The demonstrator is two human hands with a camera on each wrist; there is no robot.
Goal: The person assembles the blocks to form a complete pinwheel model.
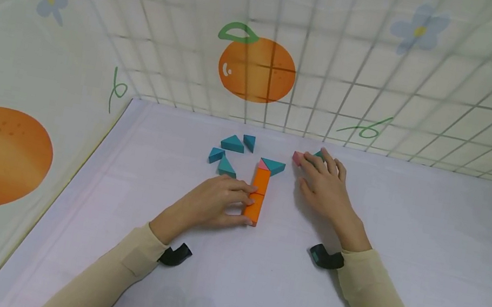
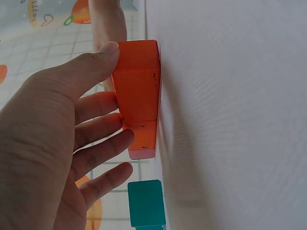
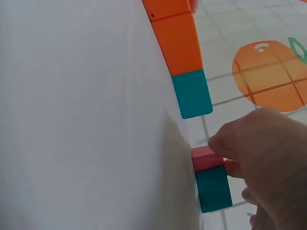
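Observation:
Two orange blocks (image 1: 262,178) lie end to end in a column on the white table. My left hand (image 1: 213,200) rests against them, its thumb at the near end and relaxed fingertips along the left edge. At the column's far end sit a small pink block (image 1: 263,165) and a teal triangular block (image 1: 275,167). To the right, my right hand (image 1: 326,187) reaches over another pink block (image 3: 208,160) and a teal block (image 3: 214,190) lying side by side. Its fingers are spread, one fingertip right at the pink block, partly hiding the teal one.
Several loose teal triangular blocks lie left of the column, among them one at the back (image 1: 233,143) and one near the left hand's knuckles (image 1: 226,166). A printed curtain with a grid pattern (image 1: 337,82) stands behind the table. Black wrist-camera pieces (image 1: 176,255) stick out from the cuffs.

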